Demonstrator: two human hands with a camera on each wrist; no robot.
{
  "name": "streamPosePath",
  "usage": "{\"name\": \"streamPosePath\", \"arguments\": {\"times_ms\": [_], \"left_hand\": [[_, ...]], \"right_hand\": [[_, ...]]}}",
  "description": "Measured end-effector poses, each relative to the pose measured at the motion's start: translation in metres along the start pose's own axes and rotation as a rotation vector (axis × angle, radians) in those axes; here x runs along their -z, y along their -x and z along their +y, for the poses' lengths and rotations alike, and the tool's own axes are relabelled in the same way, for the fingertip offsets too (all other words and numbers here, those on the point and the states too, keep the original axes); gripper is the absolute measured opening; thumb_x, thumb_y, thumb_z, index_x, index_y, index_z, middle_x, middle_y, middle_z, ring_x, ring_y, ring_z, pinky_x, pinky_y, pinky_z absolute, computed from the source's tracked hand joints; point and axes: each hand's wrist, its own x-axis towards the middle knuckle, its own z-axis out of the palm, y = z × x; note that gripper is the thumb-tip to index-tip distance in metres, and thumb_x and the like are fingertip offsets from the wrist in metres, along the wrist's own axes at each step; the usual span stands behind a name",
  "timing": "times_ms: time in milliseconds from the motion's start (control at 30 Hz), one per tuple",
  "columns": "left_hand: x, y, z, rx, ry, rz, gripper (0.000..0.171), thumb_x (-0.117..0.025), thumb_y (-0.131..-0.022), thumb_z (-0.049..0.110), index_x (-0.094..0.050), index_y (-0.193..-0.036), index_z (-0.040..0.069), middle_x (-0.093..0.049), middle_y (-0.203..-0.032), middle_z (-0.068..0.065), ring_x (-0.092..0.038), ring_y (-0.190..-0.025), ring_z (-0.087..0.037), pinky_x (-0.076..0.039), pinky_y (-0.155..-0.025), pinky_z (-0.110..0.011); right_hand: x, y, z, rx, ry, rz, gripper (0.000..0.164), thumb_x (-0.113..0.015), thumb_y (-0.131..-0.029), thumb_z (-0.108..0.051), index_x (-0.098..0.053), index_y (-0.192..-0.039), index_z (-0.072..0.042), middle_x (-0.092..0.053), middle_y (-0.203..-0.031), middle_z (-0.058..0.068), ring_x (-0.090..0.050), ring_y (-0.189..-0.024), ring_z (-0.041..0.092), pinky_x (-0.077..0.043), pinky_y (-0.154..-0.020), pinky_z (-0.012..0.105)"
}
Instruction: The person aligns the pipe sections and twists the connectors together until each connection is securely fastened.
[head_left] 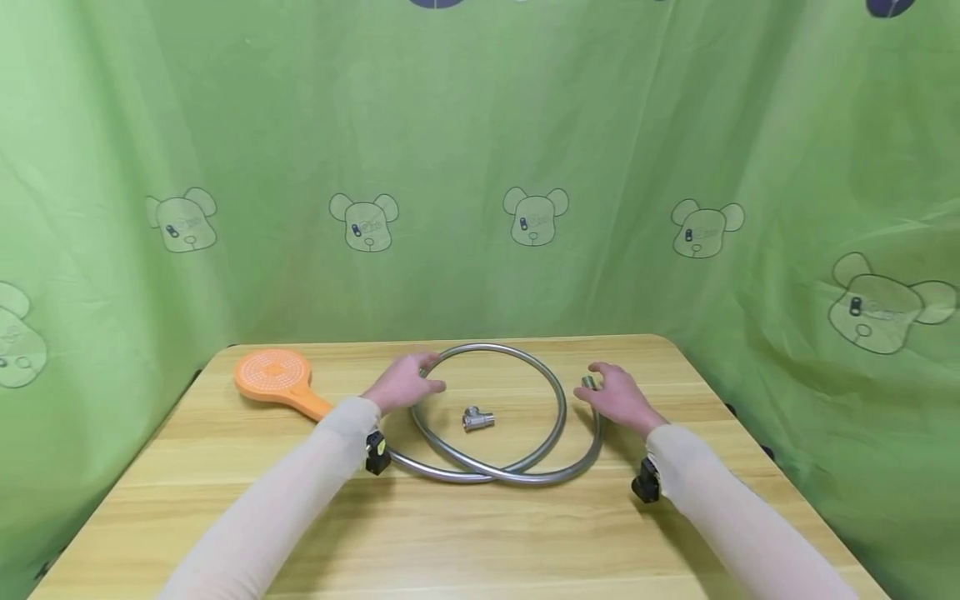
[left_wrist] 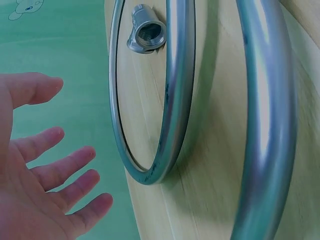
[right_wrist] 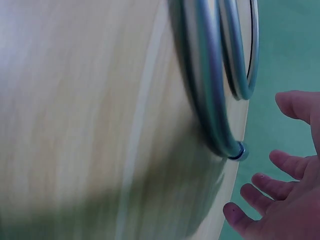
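Note:
A silver shower hose lies in loose loops on the wooden table. Inside the loop sits a small metal tee fitting, its threaded opening visible in the left wrist view. My left hand hovers over the loop's left side, fingers spread and holding nothing. On the right, my right hand is beside the hose's end fitting, thumb and fingers apart. The right wrist view shows a gap between those fingers and the hose end. An orange shower head lies at the far left, its handle partly hidden behind my left sleeve.
The wooden table has rounded far corners. Green curtains printed with bear faces hang behind it and along both sides. A black wrist camera projects under my right wrist, and another under my left.

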Motion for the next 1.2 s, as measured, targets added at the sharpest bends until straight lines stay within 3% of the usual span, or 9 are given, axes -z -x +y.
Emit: {"name": "streamPosePath", "arguments": {"times_ms": [267, 567, 933, 1200], "left_hand": [[-0.003, 0.000, 0.005, 0.002, -0.046, -0.008, 0.061, -0.072, -0.090, 0.029, -0.052, -0.145, 0.013, -0.056, -0.141, -0.019, -0.055, -0.128, -0.038, -0.045, -0.109, -0.054], [-0.006, 0.000, 0.005, -0.015, -0.078, -0.020, 0.057, -0.072, -0.090, 0.025, -0.054, -0.142, 0.009, -0.058, -0.138, -0.021, -0.055, -0.128, -0.040, -0.047, -0.107, -0.053], [-0.010, 0.000, 0.007, -0.017, -0.106, -0.018, 0.054, -0.071, -0.090, 0.023, -0.057, -0.139, 0.009, -0.061, -0.134, -0.020, -0.058, -0.124, -0.038, -0.049, -0.105, -0.051], [-0.014, -0.002, 0.008, -0.022, -0.126, -0.029, 0.053, -0.073, -0.088, 0.022, -0.059, -0.136, 0.006, -0.064, -0.129, -0.020, -0.061, -0.117, -0.034, -0.051, -0.102, -0.049]], "right_hand": [[0.000, 0.003, 0.017, 0.003, 0.008, -0.032, 0.084, -0.074, -0.089, -0.033, -0.034, -0.149, 0.010, -0.039, -0.148, 0.038, -0.041, -0.133, 0.055, -0.035, -0.112, 0.066], [0.000, 0.006, 0.034, -0.043, 0.016, -0.059, 0.102, -0.083, -0.077, -0.042, -0.034, -0.149, 0.010, -0.038, -0.150, 0.036, -0.035, -0.138, 0.055, -0.030, -0.115, 0.067], [-0.004, 0.003, 0.048, -0.076, 0.098, -0.105, 0.100, -0.076, -0.074, -0.063, -0.046, -0.148, -0.002, -0.030, -0.155, 0.037, -0.031, -0.139, 0.059, -0.026, -0.110, 0.076], [-0.007, 0.006, 0.050, -0.079, 0.043, -0.099, 0.097, -0.076, -0.075, -0.062, -0.046, -0.150, -0.009, -0.020, -0.157, 0.039, -0.022, -0.142, 0.061, -0.012, -0.110, 0.080]]}}
